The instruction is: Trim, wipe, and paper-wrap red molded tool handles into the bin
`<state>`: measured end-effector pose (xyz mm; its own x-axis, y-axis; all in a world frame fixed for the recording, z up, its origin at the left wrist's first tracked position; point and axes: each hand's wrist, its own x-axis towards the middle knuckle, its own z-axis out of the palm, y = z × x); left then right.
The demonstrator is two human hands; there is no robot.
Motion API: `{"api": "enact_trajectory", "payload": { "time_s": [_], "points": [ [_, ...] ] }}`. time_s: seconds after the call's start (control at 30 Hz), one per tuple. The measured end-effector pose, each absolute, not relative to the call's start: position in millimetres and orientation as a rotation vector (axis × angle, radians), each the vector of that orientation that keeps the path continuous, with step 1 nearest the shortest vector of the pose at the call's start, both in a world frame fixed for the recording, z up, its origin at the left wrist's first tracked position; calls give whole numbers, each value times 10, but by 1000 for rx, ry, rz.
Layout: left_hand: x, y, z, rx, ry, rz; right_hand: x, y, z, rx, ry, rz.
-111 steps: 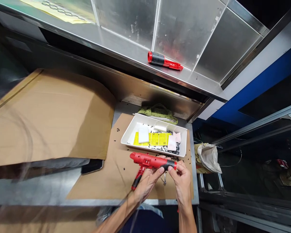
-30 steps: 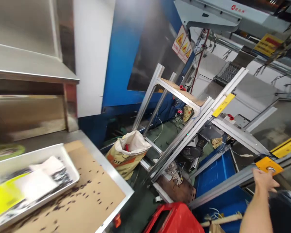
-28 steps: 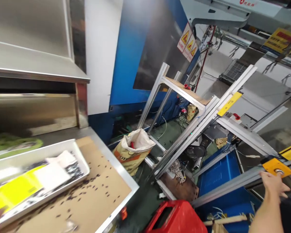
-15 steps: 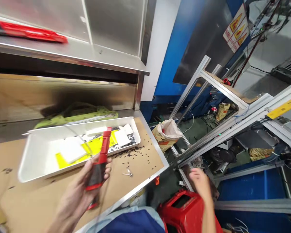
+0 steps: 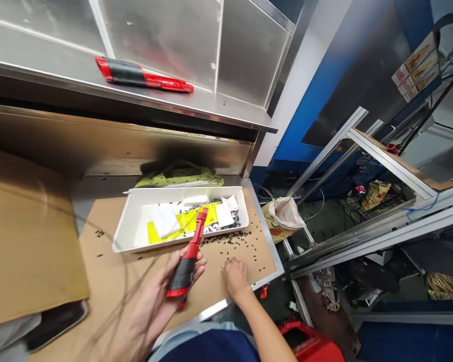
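Observation:
My left hand (image 5: 166, 286) is wrapped round the black grip of a red-and-black plastic tool housing (image 5: 191, 256), whose slim red end points up and away over the front rim of a white tray (image 5: 139, 246). My right hand (image 5: 234, 276) rests low on the brown tabletop (image 5: 211, 296) near its front edge, fingers curled down; whatever is beneath them is hidden. Scattered small black pieces (image 5: 230, 241) lie just beyond it. The tray holds white blocks or pads (image 5: 164, 222), a yellow sheet (image 5: 189, 221) and more black bits.
A similar red-and-black housing (image 5: 136, 74) lies on the metal shelf (image 5: 226, 110) above. A cardboard box (image 5: 30, 231) stands at left. Behind the tray is a green cloth bag (image 5: 181, 176). Right of the table are an open sack (image 5: 283, 216), a metal frame (image 5: 362, 216) and a red bin (image 5: 309, 344).
My right hand has come from above the red bin, off the table's right side, onto the tabletop. The small silver tool seen there earlier is out of sight. The view has swung left.

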<state>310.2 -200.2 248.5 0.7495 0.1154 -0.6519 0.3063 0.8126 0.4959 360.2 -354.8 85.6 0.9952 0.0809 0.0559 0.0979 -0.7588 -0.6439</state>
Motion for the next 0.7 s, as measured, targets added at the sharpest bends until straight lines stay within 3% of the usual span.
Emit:
{"api": "enact_trajectory", "payload": {
  "time_s": [0.13, 0.4, 0.7],
  "points": [
    [3086, -2043, 2522, 468, 665, -233, 3479, -3825, 1132, -2252, -141, -126],
    [3077, -2312, 2345, 169, 403, -538, 3052, -4334, 2128, -1742, -142, -377],
    [2947, -2427, 2364, 249, 346, -477, 2744, -4130, 2260, -1906, -582, -839]
  ]
}}
